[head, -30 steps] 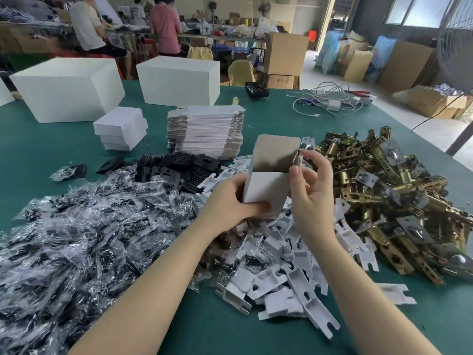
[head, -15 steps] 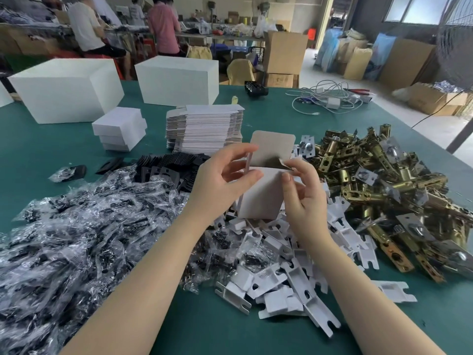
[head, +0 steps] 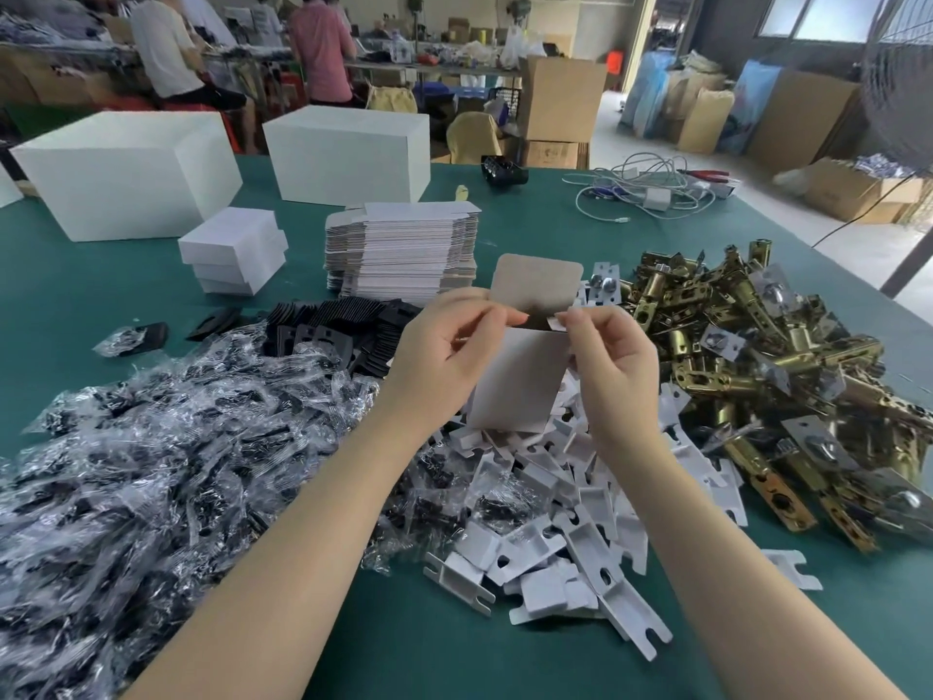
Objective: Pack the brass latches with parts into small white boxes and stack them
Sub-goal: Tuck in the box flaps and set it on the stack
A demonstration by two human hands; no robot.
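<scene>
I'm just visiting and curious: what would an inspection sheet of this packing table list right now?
Surface: green-covered table, crowded.
Job's things: small white cardboard box held upright, top flap open; heap of brass latches at right; stack of flat white box blanks; short stack of closed small white boxes.
Clutter: clear bags of black parts; white card inserts; black plates.
Grippers: left hand and right hand pinch the box's side flaps.
Cables: white charger cable, far edge.
Surroundings: two large white cartons, brown cardboard boxes, people working behind.
</scene>
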